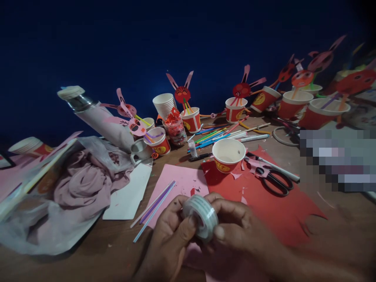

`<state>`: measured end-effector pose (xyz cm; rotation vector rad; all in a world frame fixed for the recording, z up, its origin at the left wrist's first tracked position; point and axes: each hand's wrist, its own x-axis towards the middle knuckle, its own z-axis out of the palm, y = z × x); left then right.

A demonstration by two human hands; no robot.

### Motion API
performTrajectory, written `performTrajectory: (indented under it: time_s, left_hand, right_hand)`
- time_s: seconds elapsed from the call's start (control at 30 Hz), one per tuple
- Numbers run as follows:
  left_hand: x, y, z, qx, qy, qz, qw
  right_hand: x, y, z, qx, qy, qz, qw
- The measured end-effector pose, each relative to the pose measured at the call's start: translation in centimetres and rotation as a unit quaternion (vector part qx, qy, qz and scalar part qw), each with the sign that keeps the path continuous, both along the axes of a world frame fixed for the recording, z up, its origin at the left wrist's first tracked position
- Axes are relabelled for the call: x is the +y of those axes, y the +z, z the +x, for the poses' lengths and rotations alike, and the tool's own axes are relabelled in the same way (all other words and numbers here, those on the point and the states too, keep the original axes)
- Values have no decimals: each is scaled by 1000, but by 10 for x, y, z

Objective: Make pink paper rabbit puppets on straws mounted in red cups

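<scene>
A roll of clear tape [207, 215] is held upright between both hands at the front of the table. My left hand [173, 235] grips its left side, with the thumb pressed near the hub. On the other side, the fingers and thumb of my right hand [241, 227] are closed at the tape's outer edge. Pink paper [182, 176] and red paper [264, 196] lie under and behind the hands. Just beyond stands a paper cup [229, 154], and black-handled scissors [277, 182] rest on the red paper. Several straws [155, 207] lie left of the hands.
Decorated cups with rabbit-like paper heads [182, 94] line the back. A stack of cups [163, 103], a jar of red scraps [175, 131], a metal mug [141, 150] and many loose straws [211, 137] stand or lie nearby. A plastic bag with cloth [82, 176] fills the left.
</scene>
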<state>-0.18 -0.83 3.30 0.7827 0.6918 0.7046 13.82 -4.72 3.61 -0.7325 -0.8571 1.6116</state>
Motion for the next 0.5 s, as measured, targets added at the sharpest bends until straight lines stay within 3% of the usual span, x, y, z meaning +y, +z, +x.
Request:
performTrajectory:
  time_s: [0.2, 0.37, 0.5]
  left_hand:
    - [-2, 4, 3, 24, 10, 3, 1000]
    - [-6, 8, 4, 72, -2, 24, 997]
    - [-9, 4, 5, 51, -4, 9, 999]
  right_hand:
    - [-1, 3, 0, -30, -21, -8, 999]
    - [-2, 3, -2, 9, -27, -33, 999]
    - [-4, 4, -2, 36, -16, -42, 998]
